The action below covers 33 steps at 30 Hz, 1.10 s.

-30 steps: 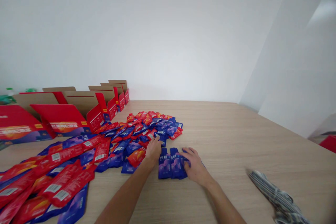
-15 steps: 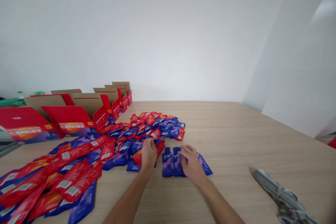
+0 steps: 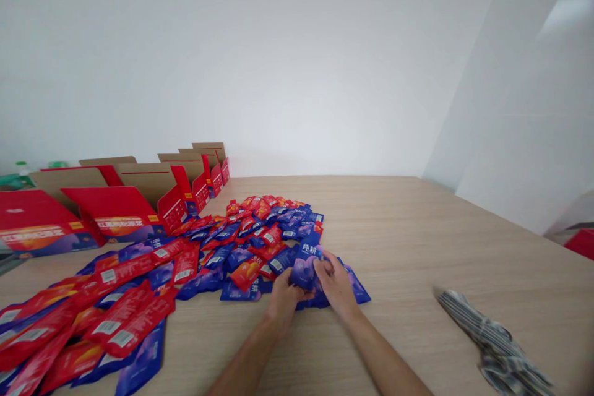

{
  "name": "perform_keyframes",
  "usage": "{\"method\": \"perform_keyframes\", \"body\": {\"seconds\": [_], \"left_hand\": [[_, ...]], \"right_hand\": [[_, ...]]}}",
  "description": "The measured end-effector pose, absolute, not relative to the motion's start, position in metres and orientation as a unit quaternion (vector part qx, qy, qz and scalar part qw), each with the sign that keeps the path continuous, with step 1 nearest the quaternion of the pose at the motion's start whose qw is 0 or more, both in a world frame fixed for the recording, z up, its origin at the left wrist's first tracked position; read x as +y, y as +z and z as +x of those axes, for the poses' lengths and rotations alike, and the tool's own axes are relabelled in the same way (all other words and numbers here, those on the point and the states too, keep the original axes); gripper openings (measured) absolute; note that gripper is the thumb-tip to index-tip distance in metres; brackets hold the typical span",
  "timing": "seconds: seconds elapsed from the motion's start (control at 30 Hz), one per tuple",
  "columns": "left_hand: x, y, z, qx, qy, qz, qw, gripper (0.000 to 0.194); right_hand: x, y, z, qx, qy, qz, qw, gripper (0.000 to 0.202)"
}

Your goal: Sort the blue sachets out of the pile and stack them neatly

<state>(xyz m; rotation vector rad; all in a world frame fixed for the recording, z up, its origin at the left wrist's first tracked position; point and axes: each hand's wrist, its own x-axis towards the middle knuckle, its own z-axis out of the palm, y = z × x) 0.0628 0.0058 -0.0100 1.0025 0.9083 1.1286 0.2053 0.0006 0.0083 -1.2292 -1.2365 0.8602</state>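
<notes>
A blue pouch (image 3: 304, 265) with purple fruit print is held tilted above the table between both hands. My left hand (image 3: 285, 297) grips its lower left edge, and my right hand (image 3: 333, 278) pinches its right side. Beneath and behind the hands lie other blue pouches (image 3: 357, 284), partly covered by my fingers. Just left of my left hand, a flat blue pouch (image 3: 239, 291) rests at the edge of a loose pile of red and blue pouches (image 3: 185, 263).
Red open cartons (image 3: 125, 210) with brown flaps stand in a row at the back left. A grey striped cloth item (image 3: 492, 337) lies on the wooden table (image 3: 399, 229) at the right. Something red (image 3: 580, 242) shows at the far right edge.
My left hand has moved right from the pile to meet my right hand. A blue pouch is now raised between them. The right hand's spread fingers have closed on it. The view has shifted slightly.
</notes>
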Motion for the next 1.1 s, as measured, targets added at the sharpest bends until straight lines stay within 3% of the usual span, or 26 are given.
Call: {"method": "perform_keyframes", "body": {"seconds": [0.23, 0.33, 0.47, 0.6, 0.77, 0.97, 1.1], "left_hand": [[0.002, 0.000, 0.068, 0.378, 0.461, 0.543, 0.592, 0.023], [0.001, 0.000, 0.072, 0.407, 0.445, 0.585, 0.542, 0.032], [0.004, -0.006, 0.063, 0.484, 0.407, 0.705, 0.321, 0.049], [0.003, -0.013, 0.054, 0.464, 0.242, 0.834, 0.175, 0.074], [-0.004, -0.024, 0.064, 0.452, 0.151, 0.865, 0.156, 0.064], [-0.010, -0.028, 0.081, 0.456, 0.150, 0.864, 0.150, 0.061], [-0.011, -0.030, 0.086, 0.461, 0.152, 0.860, 0.156, 0.063]], "right_hand": [[0.002, 0.010, 0.219, -0.519, 0.366, -0.515, 0.575, 0.044], [0.005, 0.011, 0.235, -0.521, 0.376, -0.520, 0.564, 0.044], [0.014, 0.007, 0.276, -0.545, 0.268, -0.611, 0.508, 0.048], [0.025, -0.011, 0.302, -0.584, 0.184, -0.681, 0.402, 0.043], [0.029, -0.033, 0.297, -0.607, 0.132, -0.712, 0.329, 0.042], [0.022, -0.036, 0.289, -0.632, 0.082, -0.717, 0.282, 0.037], [0.016, -0.041, 0.277, -0.679, 0.081, -0.700, 0.204, 0.044]]}}
